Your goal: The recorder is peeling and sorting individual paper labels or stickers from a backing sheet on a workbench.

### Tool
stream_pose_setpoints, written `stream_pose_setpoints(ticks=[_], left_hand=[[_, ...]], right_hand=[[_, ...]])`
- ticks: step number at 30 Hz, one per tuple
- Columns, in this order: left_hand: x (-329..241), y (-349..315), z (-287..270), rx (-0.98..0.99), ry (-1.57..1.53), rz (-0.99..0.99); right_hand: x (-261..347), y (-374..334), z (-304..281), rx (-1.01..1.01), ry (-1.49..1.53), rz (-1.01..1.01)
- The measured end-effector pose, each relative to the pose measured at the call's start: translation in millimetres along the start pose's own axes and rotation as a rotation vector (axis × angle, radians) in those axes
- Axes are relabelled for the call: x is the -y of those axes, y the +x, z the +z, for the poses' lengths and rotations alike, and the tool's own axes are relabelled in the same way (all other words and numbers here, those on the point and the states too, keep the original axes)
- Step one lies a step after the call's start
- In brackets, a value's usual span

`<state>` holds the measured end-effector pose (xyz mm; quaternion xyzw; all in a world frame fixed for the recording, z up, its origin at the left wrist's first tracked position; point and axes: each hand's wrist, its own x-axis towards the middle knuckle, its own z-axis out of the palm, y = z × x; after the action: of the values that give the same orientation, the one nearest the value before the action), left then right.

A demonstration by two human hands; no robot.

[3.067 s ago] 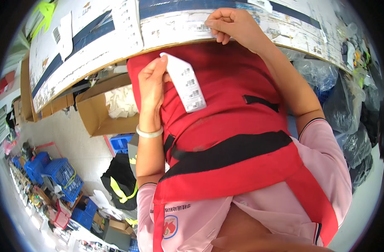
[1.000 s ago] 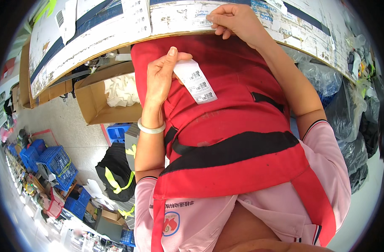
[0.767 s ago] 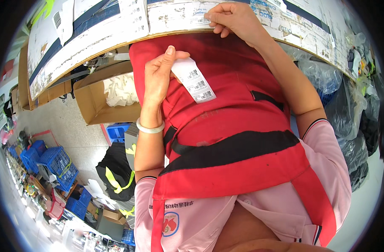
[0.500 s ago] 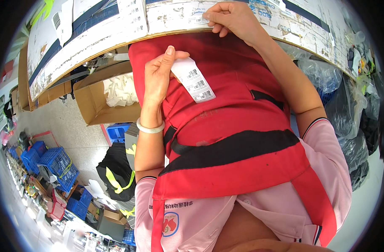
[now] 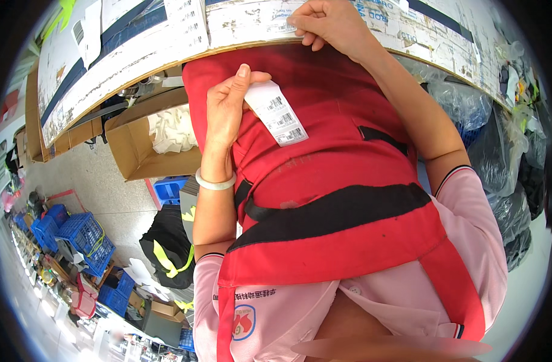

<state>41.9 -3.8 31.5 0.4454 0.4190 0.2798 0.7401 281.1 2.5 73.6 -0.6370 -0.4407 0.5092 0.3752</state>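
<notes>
A short strip of white barcode labels (image 5: 280,116) hangs from my left hand (image 5: 229,101), pinched between thumb and fingers in front of a red apron (image 5: 324,151). My right hand (image 5: 336,27) is at the near edge of a worn white work surface (image 5: 245,27). Its thumb and forefinger close at the edge of a small barcode label (image 5: 283,26) lying there, and the other fingers curl beneath. How firmly that label is held is partly hidden by the fingertips.
A longer label strip (image 5: 187,24) lies on the surface to the left. Below it stands a cardboard box (image 5: 131,145) with white pieces inside. Blue crates (image 5: 86,241) are at the left, clear plastic bags (image 5: 463,108) at the right.
The whole picture has shifted very slightly. Both hands keep nearly the same pose, and the label strip still hangs from my left hand.
</notes>
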Motion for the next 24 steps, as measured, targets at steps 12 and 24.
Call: stream_pose_setpoints(ticks=[12, 24], left_hand=[[-1, 1, 0, -0.009, -0.005, -0.034], [0, -16, -14, 0.016, -0.248, -0.059]], right_hand=[[1, -1, 7, -0.046, -0.021, -0.014], [-12, -17, -80, -0.306, -0.053, -0.172]])
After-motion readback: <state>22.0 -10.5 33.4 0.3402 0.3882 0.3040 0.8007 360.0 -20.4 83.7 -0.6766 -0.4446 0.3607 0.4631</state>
